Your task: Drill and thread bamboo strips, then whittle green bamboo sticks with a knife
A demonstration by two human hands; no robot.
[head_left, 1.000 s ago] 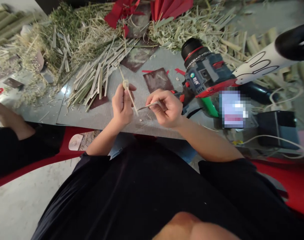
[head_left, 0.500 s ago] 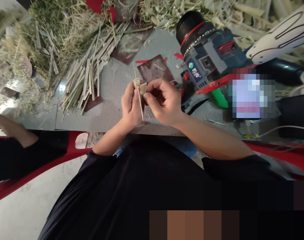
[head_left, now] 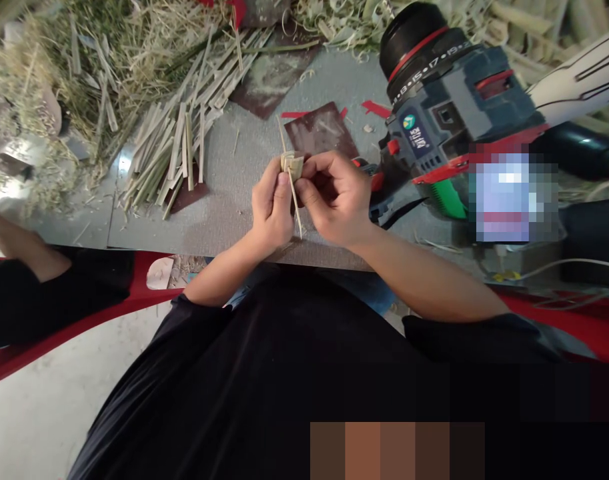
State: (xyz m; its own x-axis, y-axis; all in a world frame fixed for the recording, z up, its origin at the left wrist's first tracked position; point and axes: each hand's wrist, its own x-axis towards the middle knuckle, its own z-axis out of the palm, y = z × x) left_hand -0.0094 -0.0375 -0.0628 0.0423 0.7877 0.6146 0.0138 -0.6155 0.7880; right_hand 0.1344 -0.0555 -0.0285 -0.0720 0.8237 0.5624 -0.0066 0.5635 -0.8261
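Observation:
A small pale woven strip piece [head_left: 291,164] is held between my hands above the grey table. My left hand [head_left: 274,207] is closed on its left and lower side, the thumb pressed against it. A thin pale strip [head_left: 297,205] passes through the piece, one end pointing down toward me and the other up and away. My right hand [head_left: 337,197] pinches the right edge of the piece with thumb and index finger. Brown sandpaper [head_left: 321,132] lies on the table just beyond my hands.
A power drill [head_left: 449,100] stands at the right, near a green object [head_left: 449,199] and a blurred-out screen [head_left: 502,200]. Cut strips [head_left: 184,143] and shavings [head_left: 129,53] pile up at the left. Another person's arm [head_left: 19,247] rests at the far left edge.
The woven piece has turned a little and its two parts look closer together. The whole view has shifted slightly, with my hands now a bit further right in it.

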